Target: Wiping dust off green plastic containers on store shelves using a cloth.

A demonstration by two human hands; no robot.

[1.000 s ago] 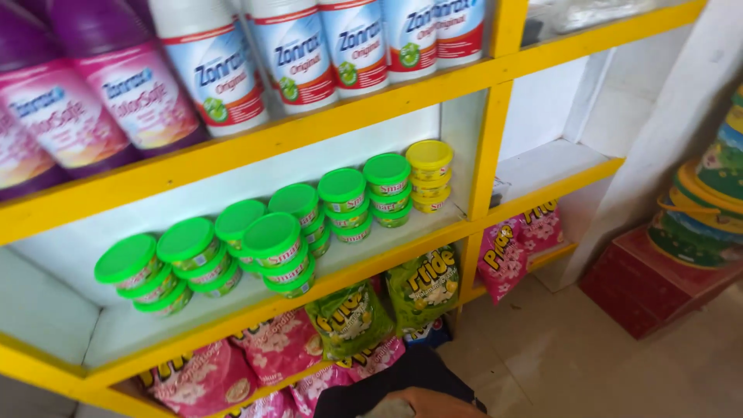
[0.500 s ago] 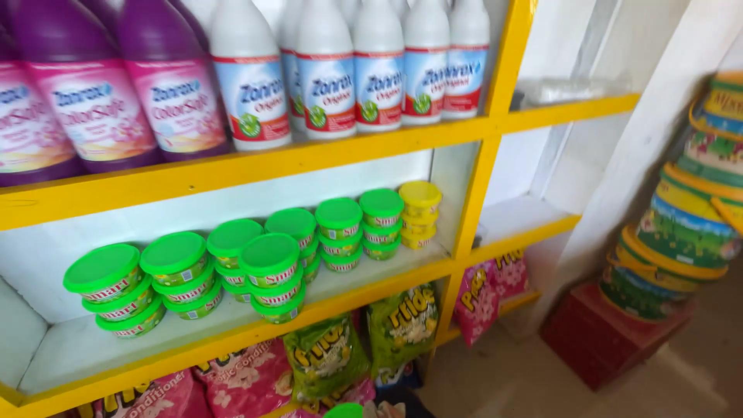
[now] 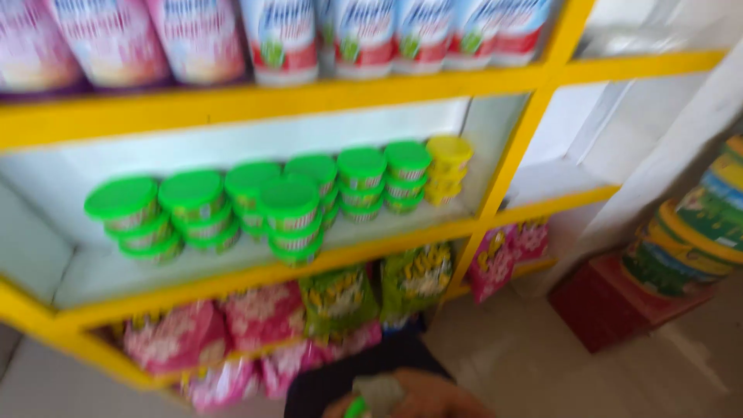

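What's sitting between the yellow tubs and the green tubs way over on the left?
In the head view, more green-lidded tubs fill the shelf between the yellow-lidded tubs and the leftmost green stack, in stacks side by side.

A single head-worn camera looks slightly downward and forward at a yellow shelf [image 3: 325,93] from close range, its frame tilted, floor [image 3: 526,364] at bottom right.
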